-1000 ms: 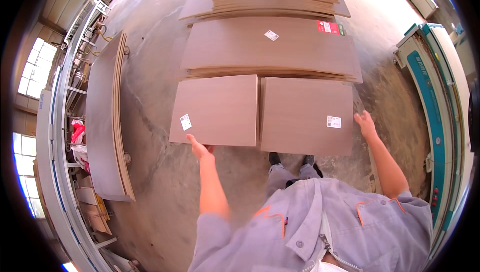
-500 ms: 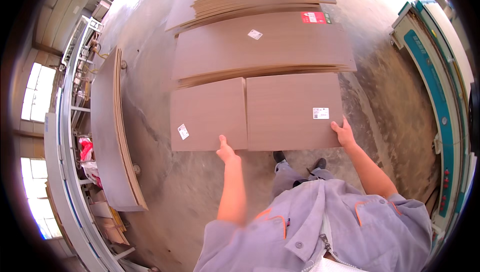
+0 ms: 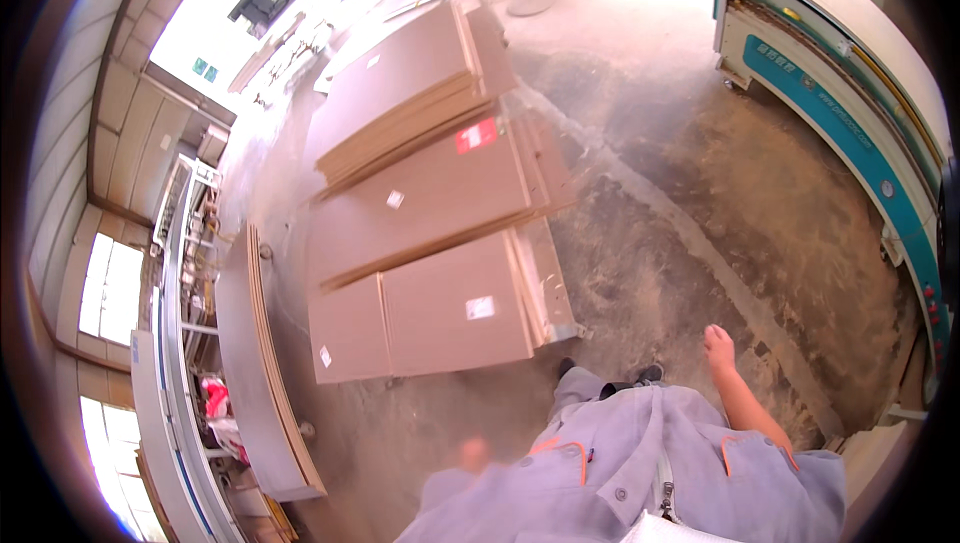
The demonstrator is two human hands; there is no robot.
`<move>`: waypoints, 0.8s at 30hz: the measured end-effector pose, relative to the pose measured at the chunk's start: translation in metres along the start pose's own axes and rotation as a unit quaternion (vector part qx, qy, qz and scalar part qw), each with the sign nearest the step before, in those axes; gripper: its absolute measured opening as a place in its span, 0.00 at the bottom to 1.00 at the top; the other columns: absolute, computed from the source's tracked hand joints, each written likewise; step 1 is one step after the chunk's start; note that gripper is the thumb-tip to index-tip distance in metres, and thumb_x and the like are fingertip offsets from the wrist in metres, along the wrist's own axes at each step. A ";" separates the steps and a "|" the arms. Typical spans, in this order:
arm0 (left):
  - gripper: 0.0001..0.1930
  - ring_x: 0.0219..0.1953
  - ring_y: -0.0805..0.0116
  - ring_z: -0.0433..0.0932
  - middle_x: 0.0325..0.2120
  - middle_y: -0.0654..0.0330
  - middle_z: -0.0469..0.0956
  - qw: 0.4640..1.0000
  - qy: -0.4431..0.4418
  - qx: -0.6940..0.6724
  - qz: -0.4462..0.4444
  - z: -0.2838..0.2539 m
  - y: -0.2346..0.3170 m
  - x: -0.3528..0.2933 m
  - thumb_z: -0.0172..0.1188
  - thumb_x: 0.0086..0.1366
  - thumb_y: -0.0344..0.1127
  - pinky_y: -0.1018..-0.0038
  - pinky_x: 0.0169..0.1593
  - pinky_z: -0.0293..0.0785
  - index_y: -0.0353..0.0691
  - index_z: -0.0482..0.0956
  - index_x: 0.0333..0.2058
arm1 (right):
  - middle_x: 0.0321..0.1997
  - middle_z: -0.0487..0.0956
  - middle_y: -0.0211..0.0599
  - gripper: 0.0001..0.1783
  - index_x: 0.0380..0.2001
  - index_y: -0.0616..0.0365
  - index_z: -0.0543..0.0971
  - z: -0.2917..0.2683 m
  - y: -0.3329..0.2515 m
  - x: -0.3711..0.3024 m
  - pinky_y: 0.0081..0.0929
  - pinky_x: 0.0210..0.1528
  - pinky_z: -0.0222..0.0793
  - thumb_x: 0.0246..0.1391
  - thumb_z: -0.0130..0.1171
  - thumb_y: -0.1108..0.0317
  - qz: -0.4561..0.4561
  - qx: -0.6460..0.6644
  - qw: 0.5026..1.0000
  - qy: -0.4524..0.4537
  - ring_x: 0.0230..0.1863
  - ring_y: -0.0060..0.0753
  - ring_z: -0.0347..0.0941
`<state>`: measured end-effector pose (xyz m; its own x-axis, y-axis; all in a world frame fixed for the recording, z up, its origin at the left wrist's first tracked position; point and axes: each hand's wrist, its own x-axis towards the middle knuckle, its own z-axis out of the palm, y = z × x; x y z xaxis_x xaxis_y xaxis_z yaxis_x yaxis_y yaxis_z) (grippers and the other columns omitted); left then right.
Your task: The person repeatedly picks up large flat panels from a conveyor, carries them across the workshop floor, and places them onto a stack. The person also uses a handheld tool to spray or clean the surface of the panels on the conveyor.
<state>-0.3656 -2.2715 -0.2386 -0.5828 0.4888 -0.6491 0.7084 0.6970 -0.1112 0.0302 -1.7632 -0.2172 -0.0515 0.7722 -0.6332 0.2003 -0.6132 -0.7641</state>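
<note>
We are withdrawing from the panels (image 3: 440, 308). Our right grip (image 3: 718, 346) is curling loosely closed; our left grip (image 3: 475, 455) is blurring beyond telling.

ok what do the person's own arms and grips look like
The right grip is an ungloved hand; the left grip is too blurred for detail. The right forearm is bare below a grey sleeve, matching the jacket with orange pocket trim.
</note>
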 end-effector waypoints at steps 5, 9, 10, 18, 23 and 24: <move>0.20 0.43 0.52 0.76 0.40 0.48 0.77 0.961 -0.058 -0.259 0.074 -0.090 0.258 0.048 0.51 0.60 0.47 0.61 0.45 0.71 0.36 0.77 0.41 | 0.34 0.72 0.24 0.25 0.52 0.59 0.70 -0.081 -0.030 0.047 0.20 0.28 0.61 0.54 0.55 0.56 0.011 0.048 0.999 -0.010 0.30 0.17 0.64; 0.24 0.43 0.54 0.76 0.38 0.48 0.78 0.969 -0.059 -0.195 0.143 -0.210 0.363 0.127 0.54 0.56 0.53 0.61 0.47 0.71 0.36 0.78 0.40 | 0.50 0.74 0.45 0.26 0.51 0.66 0.69 -0.138 -0.083 0.101 0.28 0.53 0.63 0.54 0.55 0.59 -0.087 0.029 0.994 0.064 0.52 0.34 0.69; 0.20 0.34 0.56 0.79 0.31 0.47 0.79 0.958 -0.108 -0.238 0.113 -0.253 0.400 0.125 0.54 0.54 0.46 0.64 0.39 0.73 0.33 0.79 0.35 | 0.51 0.74 0.46 0.26 0.51 0.67 0.69 -0.152 -0.115 0.103 0.28 0.55 0.63 0.54 0.55 0.59 -0.103 0.044 0.990 0.087 0.54 0.35 0.69; 0.18 0.33 0.61 0.77 0.26 0.54 0.79 0.903 -0.061 0.064 0.420 -0.289 0.638 0.359 0.55 0.56 0.48 0.68 0.39 0.72 0.37 0.80 0.30 | 0.41 0.79 0.42 0.22 0.42 0.66 0.76 -0.320 -0.103 0.132 0.27 0.48 0.67 0.50 0.57 0.59 -0.042 0.024 0.930 0.365 0.45 0.32 0.73; 0.17 0.26 0.65 0.77 0.22 0.56 0.78 0.890 -0.002 -0.004 0.456 -0.423 0.934 0.349 0.57 0.56 0.46 0.70 0.33 0.72 0.35 0.79 0.31 | 0.30 0.74 0.33 0.14 0.33 0.60 0.77 -0.390 0.111 0.093 0.30 0.33 0.64 0.52 0.52 0.59 0.119 0.217 0.798 0.550 0.32 0.27 0.69; 0.18 0.25 0.67 0.77 0.21 0.57 0.78 0.859 0.044 0.003 0.510 -0.451 0.989 0.323 0.57 0.56 0.46 0.71 0.31 0.71 0.33 0.78 0.31 | 0.37 0.75 0.37 0.19 0.40 0.61 0.75 -0.385 0.149 0.076 0.33 0.40 0.65 0.54 0.50 0.56 0.174 0.274 0.769 0.551 0.38 0.33 0.70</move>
<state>-0.0333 -1.1876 -0.2187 0.3137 0.8816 -0.3526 0.8706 -0.1188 0.4774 0.4329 -1.7313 -0.3317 0.8321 0.0324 -0.5537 -0.4441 -0.5591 -0.7001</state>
